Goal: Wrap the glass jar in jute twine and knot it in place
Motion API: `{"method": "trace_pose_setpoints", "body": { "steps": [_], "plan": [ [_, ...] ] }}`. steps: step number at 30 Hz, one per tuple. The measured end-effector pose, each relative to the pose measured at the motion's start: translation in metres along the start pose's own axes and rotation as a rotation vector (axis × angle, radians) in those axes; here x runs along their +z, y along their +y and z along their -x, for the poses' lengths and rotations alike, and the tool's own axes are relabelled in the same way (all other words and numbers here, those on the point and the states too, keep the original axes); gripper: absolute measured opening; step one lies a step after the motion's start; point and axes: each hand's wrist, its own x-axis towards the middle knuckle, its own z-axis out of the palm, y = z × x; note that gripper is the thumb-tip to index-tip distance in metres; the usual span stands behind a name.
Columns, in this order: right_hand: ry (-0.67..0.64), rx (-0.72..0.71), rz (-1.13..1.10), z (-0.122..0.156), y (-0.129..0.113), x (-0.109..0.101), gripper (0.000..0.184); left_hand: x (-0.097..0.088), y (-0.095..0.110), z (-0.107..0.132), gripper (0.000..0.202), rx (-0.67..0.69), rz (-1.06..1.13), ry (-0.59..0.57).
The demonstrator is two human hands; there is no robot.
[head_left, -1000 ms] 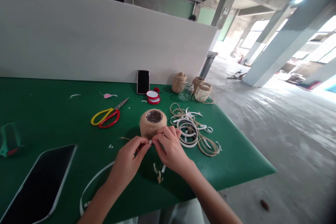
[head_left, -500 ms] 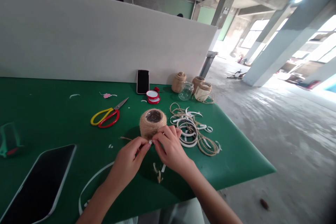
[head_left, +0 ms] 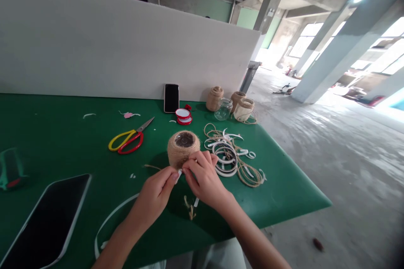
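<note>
A small piece of white tape [head_left: 179, 173] is pinched between the thumb and forefinger of my left hand [head_left: 160, 187]. My right hand [head_left: 203, 176] is closed too, its fingertips meeting the upper end of that piece; what they grip is hidden. Just beyond the fingers stands a jar wrapped in jute twine [head_left: 181, 148], open end up, with my right fingers against its lower front. A loose twine end [head_left: 152, 167] sticks out to its left. Below the hands lie twine scraps [head_left: 190, 209] and a short white strip [head_left: 196, 202].
Scissors [head_left: 130, 138] lie left of the jar. To the right sit tape rolls [head_left: 227, 173] and tangled twine [head_left: 252, 181]. Several jars [head_left: 223, 110], red-rimmed lids [head_left: 183, 114] and a phone [head_left: 171, 98] are at the back. A larger phone or tablet [head_left: 50, 220] lies front left.
The white piece between my fingertips shows longer now, slanting down to the left. My left fingertips have shifted slightly left; my right hand and the jar are almost unmoved.
</note>
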Motion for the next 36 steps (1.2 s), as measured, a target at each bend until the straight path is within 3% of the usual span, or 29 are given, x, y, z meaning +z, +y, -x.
{"method": "trace_pose_setpoints", "body": {
  "steps": [8,12,16,21,24,31,36],
  "plan": [
    [-0.051,-0.028,0.015,-0.001,-0.002,-0.004,0.016,0.003,-0.008,0.008,0.033,-0.042,-0.058,-0.051],
    [-0.04,0.0,-0.007,-0.002,-0.002,-0.003,0.015,-0.001,-0.013,0.004,0.034,-0.127,-0.299,0.02],
    [-0.025,-0.001,-0.002,-0.002,0.0,-0.003,0.015,-0.011,-0.015,0.001,0.019,-0.212,-0.437,0.096],
    [-0.022,-0.015,0.027,-0.002,0.001,-0.001,0.016,-0.015,-0.019,0.0,0.025,-0.003,-0.387,0.185],
    [-0.021,-0.024,0.045,-0.002,0.001,0.0,0.015,-0.015,-0.016,-0.001,0.034,0.053,-0.347,0.206],
    [-0.004,-0.052,0.075,-0.002,0.001,0.0,0.016,-0.01,0.002,-0.007,0.028,-0.051,-0.232,0.008],
    [0.015,-0.065,0.088,-0.001,0.001,0.001,0.018,-0.006,0.003,-0.01,0.04,-0.127,-0.204,-0.066]
  ]
}}
